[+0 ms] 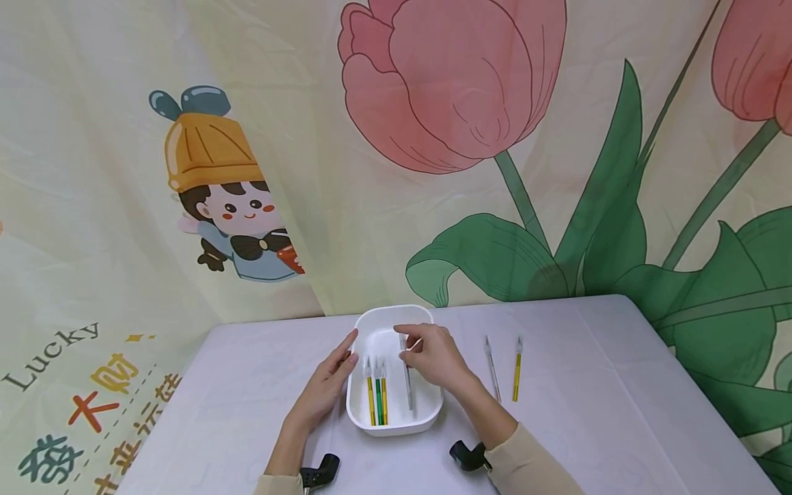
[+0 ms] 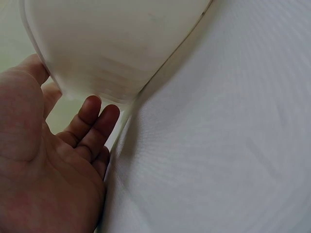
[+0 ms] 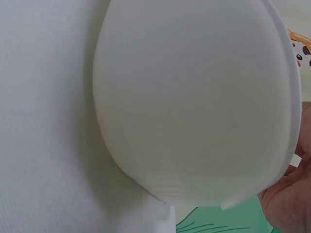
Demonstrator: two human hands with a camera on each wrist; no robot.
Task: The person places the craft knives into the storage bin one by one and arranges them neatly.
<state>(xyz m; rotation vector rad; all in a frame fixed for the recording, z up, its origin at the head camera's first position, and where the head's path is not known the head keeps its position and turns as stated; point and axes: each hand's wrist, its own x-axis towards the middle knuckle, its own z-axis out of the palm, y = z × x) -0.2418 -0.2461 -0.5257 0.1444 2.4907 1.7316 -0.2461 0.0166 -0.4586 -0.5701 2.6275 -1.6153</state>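
Observation:
A white tray [image 1: 396, 430] stands on the table. On its left side my left hand [image 1: 326, 381] holds the rim, thumb at the edge and the other fingers along the outer wall [image 2: 112, 43]. Over the tray's right side, my right hand [image 1: 433, 354] pinches the upper end of a slim silver pen-like tool [image 1: 409, 392] between thumb and fingers. To the left inside the tray lie two yellow pen-like tools [image 1: 371, 402] and a green one [image 1: 379, 402], their clear caps pointing away. The right wrist view shows mostly the tray's outer wall [image 3: 194, 97], which hides the pinch.
Right of the tray, another silver pen-like tool [image 1: 492, 368] and a yellow one [image 1: 517, 371] lie on the white-covered table [image 1: 606, 412]. A printed curtain [image 1: 309, 172] hangs behind the table's far edge. Black wrist-camera mounts [image 1: 468, 456] sit below both hands.

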